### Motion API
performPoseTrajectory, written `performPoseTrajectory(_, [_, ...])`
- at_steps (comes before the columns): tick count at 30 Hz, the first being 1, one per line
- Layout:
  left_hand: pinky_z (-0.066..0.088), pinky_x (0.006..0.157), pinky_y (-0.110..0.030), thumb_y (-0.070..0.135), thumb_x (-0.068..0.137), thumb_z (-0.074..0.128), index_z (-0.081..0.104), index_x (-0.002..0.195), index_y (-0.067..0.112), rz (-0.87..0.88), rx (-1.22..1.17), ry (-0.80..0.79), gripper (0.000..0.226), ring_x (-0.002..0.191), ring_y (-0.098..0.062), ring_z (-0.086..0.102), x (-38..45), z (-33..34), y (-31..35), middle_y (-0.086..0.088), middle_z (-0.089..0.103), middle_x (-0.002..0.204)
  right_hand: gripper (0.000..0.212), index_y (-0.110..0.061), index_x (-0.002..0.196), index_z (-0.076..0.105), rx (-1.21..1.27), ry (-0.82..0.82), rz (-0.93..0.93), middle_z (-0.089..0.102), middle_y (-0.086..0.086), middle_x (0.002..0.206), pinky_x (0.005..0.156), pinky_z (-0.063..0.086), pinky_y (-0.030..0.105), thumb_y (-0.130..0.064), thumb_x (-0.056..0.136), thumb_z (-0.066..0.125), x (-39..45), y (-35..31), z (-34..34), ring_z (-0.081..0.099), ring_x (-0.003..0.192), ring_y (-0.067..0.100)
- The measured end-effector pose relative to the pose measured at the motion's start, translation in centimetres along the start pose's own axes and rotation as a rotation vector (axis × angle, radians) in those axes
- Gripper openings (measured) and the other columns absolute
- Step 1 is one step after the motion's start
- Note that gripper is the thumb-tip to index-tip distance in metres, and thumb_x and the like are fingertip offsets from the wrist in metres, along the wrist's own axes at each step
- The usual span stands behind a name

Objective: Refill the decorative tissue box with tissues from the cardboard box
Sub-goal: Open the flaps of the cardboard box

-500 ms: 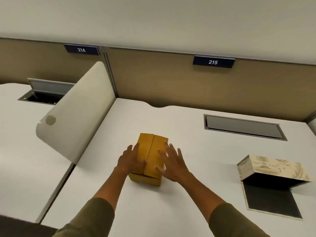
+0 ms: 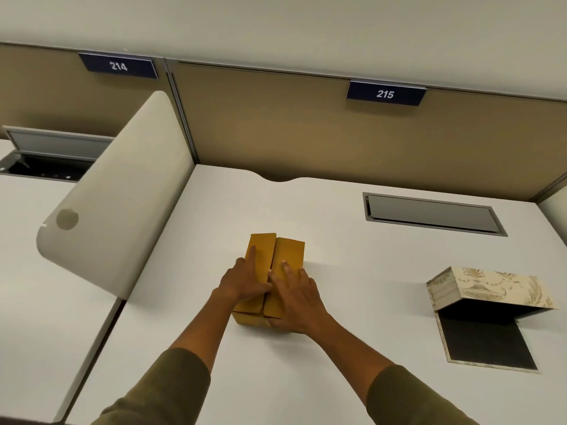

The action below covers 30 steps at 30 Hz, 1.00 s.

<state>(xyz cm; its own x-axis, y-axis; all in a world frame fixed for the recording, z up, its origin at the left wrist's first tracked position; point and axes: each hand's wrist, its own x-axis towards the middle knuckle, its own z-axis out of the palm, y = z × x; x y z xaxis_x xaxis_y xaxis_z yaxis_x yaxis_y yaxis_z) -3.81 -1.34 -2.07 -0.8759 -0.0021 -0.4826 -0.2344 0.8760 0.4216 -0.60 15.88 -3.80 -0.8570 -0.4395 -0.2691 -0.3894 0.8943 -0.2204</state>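
A small yellow-brown cardboard box (image 2: 290,250) stands on the white desk (image 2: 337,348), its two top flaps closed with a slit between them. My left hand (image 2: 244,282) lies flat on the left flap, fingers spread. My right hand (image 2: 296,297) rests on the right flap, its thumb wrapped down the box's near right corner. The decorative tissue box (image 2: 487,289), cream with a gold urn pattern, lies to the right, tipped with its hinged bottom panel (image 2: 484,342) open flat on the desk, dark inside. No tissues show.
A cream rounded divider panel (image 2: 116,197) leans up at the left between two desks. A closed grey cable hatch (image 2: 432,214) is set in the desk behind; an open one (image 2: 52,157) is on the left desk. A tan partition wall stands behind with signs 214 and 215.
Both hands have come closer together and settled down on the cardboard box's flaps; the right hand moved from beside the box onto it. The box has not moved.
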Motion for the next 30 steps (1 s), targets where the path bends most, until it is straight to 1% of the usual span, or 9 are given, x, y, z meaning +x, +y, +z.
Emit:
performPoseTrajectory(5, [0.045, 0.103, -0.049, 0.06, 0.071, 0.061, -0.01, 0.153, 0.027, 0.078, -0.19, -0.063, 0.113, 0.129, -0.037, 0.049, -0.8, -1.6, -0.4, -0.01, 0.037, 0.152, 0.106, -0.041, 0.151, 0.005, -0.026, 0.016, -0.057, -0.002, 0.008, 0.165, 0.107, 0.035, 0.056, -0.071, 0.069, 0.065, 0.0, 0.3, -1.5, 0.029, 0.137, 0.043])
performPoseTrajectory(8, [0.043, 0.103, -0.05, 0.047, 0.086, 0.059, -0.005, 0.154, 0.029, 0.03, -0.351, -0.072, 0.095, 0.133, -0.039, 0.045, -1.2, -2.4, -1.2, -0.012, 0.037, 0.153, 0.103, -0.04, 0.151, 0.001, -0.043, 0.039, -0.114, -0.006, 0.006, 0.165, 0.105, 0.037, 0.056, -0.071, 0.072, 0.059, -0.1, 0.6, -1.7, 0.032, 0.135, 0.042])
performPoseTrajectory(12, [0.051, 0.094, -0.045, 0.025, 0.093, 0.055, 0.01, 0.154, 0.028, 0.021, -0.455, 0.013, 0.076, 0.113, -0.031, 0.057, -1.8, -3.6, -3.3, -0.011, 0.058, 0.125, 0.091, -0.041, 0.15, 0.005, 0.072, 0.187, -0.162, -0.005, 0.007, 0.166, 0.095, 0.046, 0.045, -0.063, 0.074, 0.05, -1.5, 2.1, -0.9, 0.05, 0.122, 0.035])
performPoseTrajectory(14, [0.053, 0.094, -0.045, 0.018, 0.091, 0.058, 0.014, 0.154, 0.026, 0.04, -0.386, 0.078, 0.077, 0.112, -0.031, 0.058, -1.9, -4.1, -4.5, -0.014, 0.059, 0.124, 0.088, -0.04, 0.151, 0.012, 0.134, 0.278, -0.142, -0.002, 0.006, 0.166, 0.091, 0.048, 0.039, -0.057, 0.075, 0.053, -2.6, 3.0, -0.2, 0.056, 0.113, 0.028])
performPoseTrajectory(17, [0.049, 0.095, -0.044, 0.012, 0.087, 0.062, 0.012, 0.154, 0.023, 0.048, -0.323, 0.115, 0.084, 0.117, -0.035, 0.056, -1.9, -4.1, -5.7, -0.015, 0.054, 0.132, 0.073, -0.038, 0.146, 0.03, 0.219, 0.359, -0.086, 0.003, 0.002, 0.166, 0.104, 0.043, 0.036, -0.056, 0.079, 0.055, -4.2, 4.6, 0.8, 0.045, 0.133, 0.024])
performPoseTrajectory(21, [0.026, 0.115, -0.057, 0.024, 0.084, 0.069, 0.002, 0.155, 0.022, 0.003, 0.116, 0.253, 0.098, 0.147, -0.04, 0.018, -1.8, -2.5, -6.5, -0.017, 0.013, 0.161, 0.049, -0.03, 0.124, 0.054, 0.272, 0.463, -0.013, 0.013, 0.0, 0.165, 0.106, 0.037, 0.032, -0.056, 0.082, 0.058, -5.7, 6.8, 0.7, 0.033, 0.141, 0.018])
performPoseTrajectory(25, [0.009, 0.119, -0.058, 0.0, 0.084, 0.065, 0.035, 0.148, 0.019, 0.157, 0.405, 0.411, 0.074, 0.15, -0.041, 0.0, -2.2, -0.3, -5.2, -0.02, 0.006, 0.162, 0.04, -0.018, 0.11, 0.069, 0.139, 0.426, -0.001, 0.041, 0.012, 0.154, 0.104, 0.044, 0.045, -0.045, 0.081, 0.069, -6.2, 9.0, 0.7, 0.046, 0.135, 0.029])
performPoseTrajectory(27, [0.006, 0.12, -0.053, 0.006, 0.087, 0.065, 0.049, 0.138, 0.021, 0.239, 0.455, 0.399, 0.055, 0.15, -0.039, 0.0, -2.1, 0.9, -4.5, -0.02, 0.009, 0.162, 0.036, -0.013, 0.105, 0.073, 0.076, 0.364, -0.023, 0.055, 0.012, 0.141, 0.102, 0.046, 0.049, -0.038, 0.079, 0.074, -6.1, 9.6, 0.8, 0.055, 0.126, 0.034])
performPoseTrajectory(30, [0.005, 0.122, -0.048, 0.018, 0.093, 0.06, 0.051, 0.135, 0.023, 0.243, 0.529, 0.313, 0.043, 0.151, -0.035, -0.004, -2.1, 2.1, -3.7, -0.016, 0.005, 0.163, 0.039, -0.012, 0.114, 0.069, 0.038, 0.237, -0.05, 0.058, 0.004, 0.135, 0.107, 0.039, 0.038, -0.039, 0.086, 0.063, -5.0, 9.4, -0.2, 0.054, 0.123, 0.026])
